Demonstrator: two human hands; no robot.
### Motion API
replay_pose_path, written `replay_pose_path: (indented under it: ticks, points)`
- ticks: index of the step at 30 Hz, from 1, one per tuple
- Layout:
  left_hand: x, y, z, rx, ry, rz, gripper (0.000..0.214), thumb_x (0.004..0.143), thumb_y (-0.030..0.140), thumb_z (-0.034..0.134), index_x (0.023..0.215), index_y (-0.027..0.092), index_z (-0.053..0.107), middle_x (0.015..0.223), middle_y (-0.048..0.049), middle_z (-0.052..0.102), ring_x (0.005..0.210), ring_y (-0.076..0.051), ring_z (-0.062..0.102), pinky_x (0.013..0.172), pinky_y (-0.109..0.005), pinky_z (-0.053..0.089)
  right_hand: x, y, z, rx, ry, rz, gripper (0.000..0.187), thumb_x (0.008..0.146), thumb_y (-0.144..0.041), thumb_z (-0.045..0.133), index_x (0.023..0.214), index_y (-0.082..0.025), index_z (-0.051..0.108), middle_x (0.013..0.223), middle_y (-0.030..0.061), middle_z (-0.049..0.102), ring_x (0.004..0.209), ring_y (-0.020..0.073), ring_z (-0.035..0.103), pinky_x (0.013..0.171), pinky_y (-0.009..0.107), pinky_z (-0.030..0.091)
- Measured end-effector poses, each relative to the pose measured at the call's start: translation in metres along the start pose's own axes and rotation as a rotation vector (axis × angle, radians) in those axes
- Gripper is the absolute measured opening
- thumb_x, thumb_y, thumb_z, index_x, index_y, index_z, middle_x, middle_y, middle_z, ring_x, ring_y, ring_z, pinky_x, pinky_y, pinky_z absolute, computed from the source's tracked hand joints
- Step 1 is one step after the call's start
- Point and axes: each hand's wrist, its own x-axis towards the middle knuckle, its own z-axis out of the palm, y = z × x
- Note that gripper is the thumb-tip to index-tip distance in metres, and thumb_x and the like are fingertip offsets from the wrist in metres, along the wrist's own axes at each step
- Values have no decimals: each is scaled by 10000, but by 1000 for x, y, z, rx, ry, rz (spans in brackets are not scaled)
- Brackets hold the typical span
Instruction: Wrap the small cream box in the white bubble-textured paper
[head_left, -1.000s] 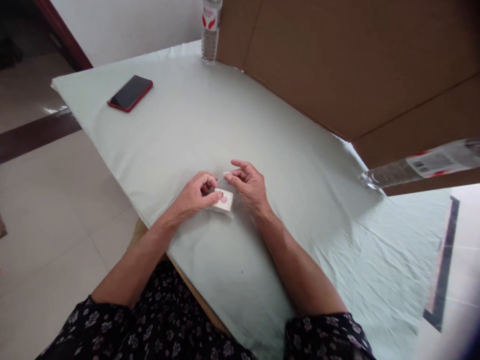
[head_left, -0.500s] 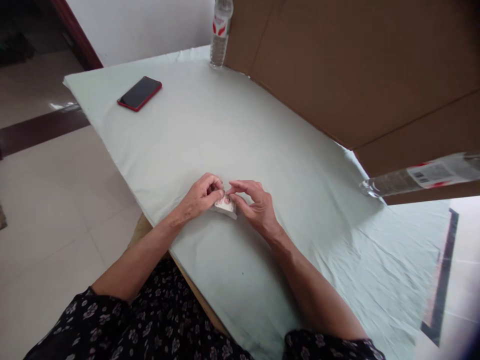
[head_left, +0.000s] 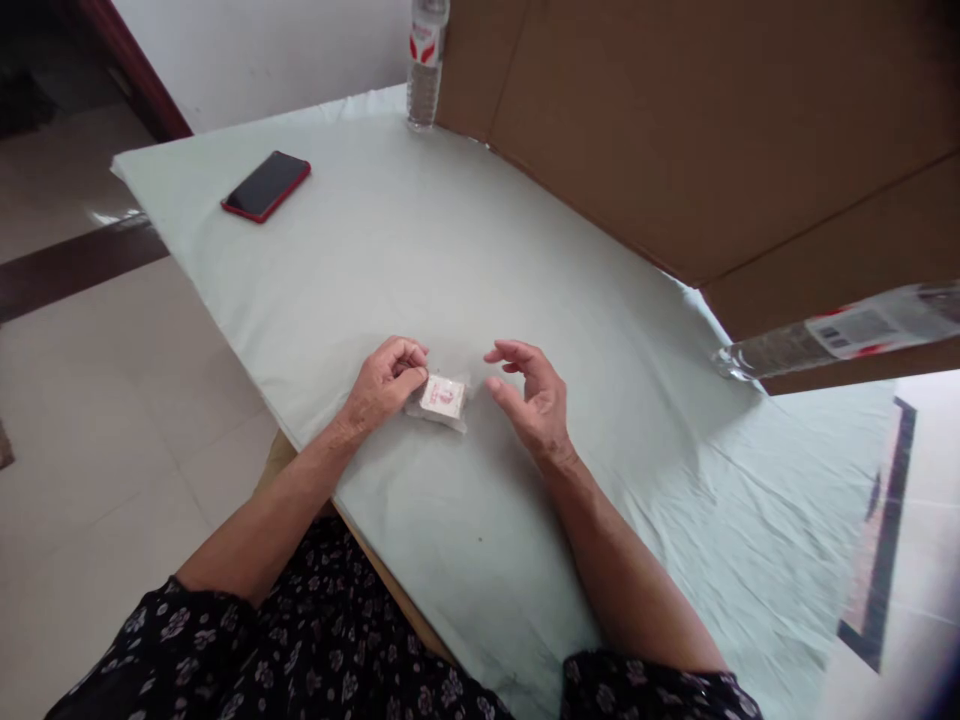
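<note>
A small clear plastic packet [head_left: 442,398] with a white, red-printed piece inside lies on the pale green tablecloth [head_left: 420,260]. My left hand [head_left: 384,384] rests on the cloth with its fingers curled, pinching the packet's left edge. My right hand [head_left: 529,398] hovers just right of the packet, fingers apart and slightly bent, holding nothing.
A red phone [head_left: 265,185] lies at the far left of the table. A water bottle [head_left: 425,60] stands at the back beside a large cardboard sheet [head_left: 690,130]. A second bottle [head_left: 832,335] lies on its side at the right. Tiled floor runs along the left.
My right hand has let go of the packet and drawn away to the right, its fingers spreading. My left hand stays pinched on the packet's left edge.
</note>
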Motion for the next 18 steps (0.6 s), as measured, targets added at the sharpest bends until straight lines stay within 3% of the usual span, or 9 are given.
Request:
replay_pose_path:
  ticks: [4,7,13,18]
  points:
    - [0,1,-2,-18,48,-8,152,704,318,625,772,190,580,1001,-69,671,894,-190,614,817,-322,487,0,10,5,-43,-287,13,888,768,-676,750,1511,-306,434,1524,134,538,1385,345,526,1104,547,439]
    - [0,1,-2,-16,51,-11,152,702,314,631,772,185,591,971,-63,681,848,-179,613,791,-317,494,-4,10,14,-130,-407,-67,1022,727,-662,796,1569,-279,362,1544,167,510,1394,382,507,1145,586,379]
    - [-1,2,-3,-25,16,11,170,715,311,663,820,182,624,1001,-67,695,874,-185,628,779,-310,514,-10,3,21,-148,-323,-58,833,842,-385,745,1573,-315,350,1332,89,666,1227,296,624,1079,493,462]
    - [-4,2,-4,-37,-5,25,333,745,326,673,1033,161,650,1030,-79,692,919,-194,635,855,-325,515,-9,8,21,-121,-170,-83,870,834,-387,758,1581,-292,321,1331,104,656,1242,282,614,1107,474,454]
